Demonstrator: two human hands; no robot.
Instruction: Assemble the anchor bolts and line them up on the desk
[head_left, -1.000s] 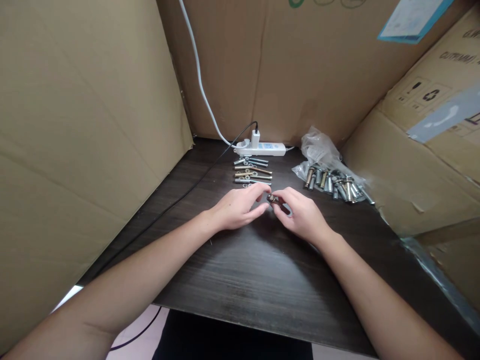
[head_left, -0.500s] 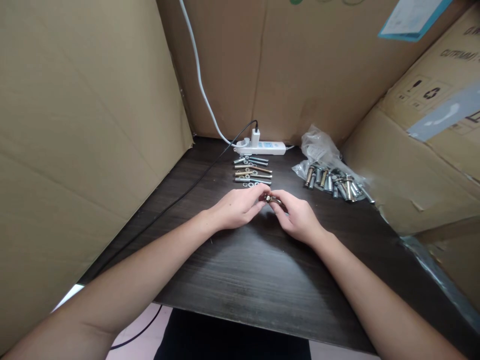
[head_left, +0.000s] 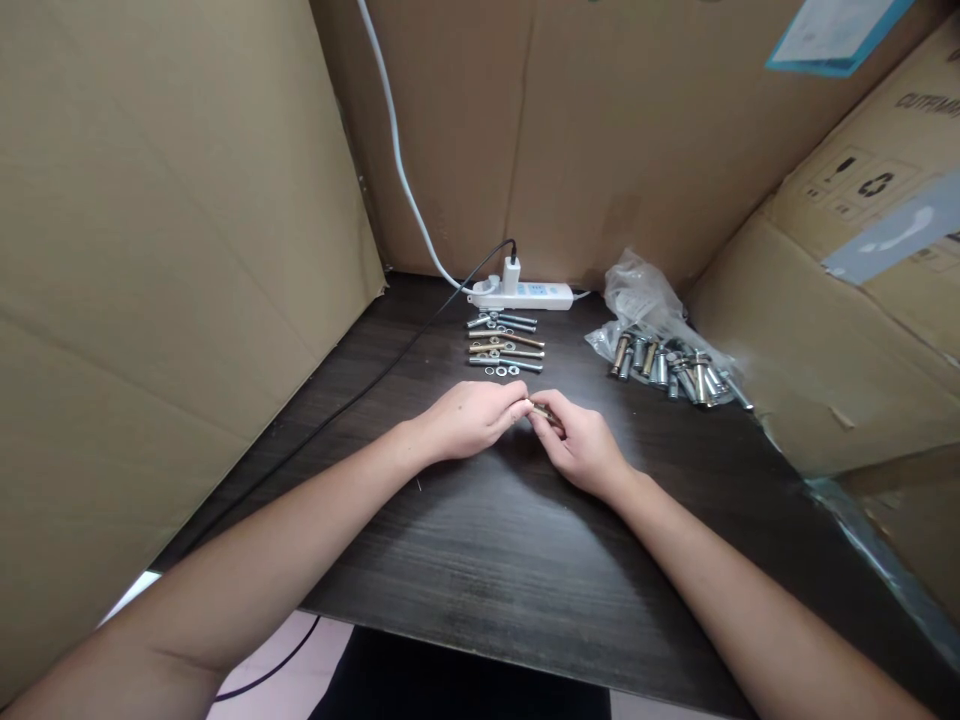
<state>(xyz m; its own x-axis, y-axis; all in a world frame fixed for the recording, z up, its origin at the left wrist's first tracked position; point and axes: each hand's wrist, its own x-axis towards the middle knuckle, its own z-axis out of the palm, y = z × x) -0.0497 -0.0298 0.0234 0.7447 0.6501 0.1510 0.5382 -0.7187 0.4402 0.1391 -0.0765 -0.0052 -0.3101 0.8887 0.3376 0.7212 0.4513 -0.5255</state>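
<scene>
Both of my hands meet over the middle of the dark wooden table (head_left: 465, 560). My right hand (head_left: 577, 447) grips a small brass-coloured anchor bolt (head_left: 541, 410), and my left hand (head_left: 469, 417) pinches the bolt's left end with its fingertips. Just beyond my hands lies a row of loose bolt shafts, sleeves and washers (head_left: 504, 345). To the right, a heap of assembled anchor bolts (head_left: 675, 366) rests on a clear plastic bag (head_left: 637, 290).
Cardboard walls close in the table on the left (head_left: 165, 250), back and right (head_left: 840, 330). A white power strip (head_left: 529, 294) with a plugged charger lies at the back; a white cable and a black cable (head_left: 352, 400) run from it.
Both hands have drawn slightly towards me and to the left with the bolt still held between them. The piles on the table have not moved.
</scene>
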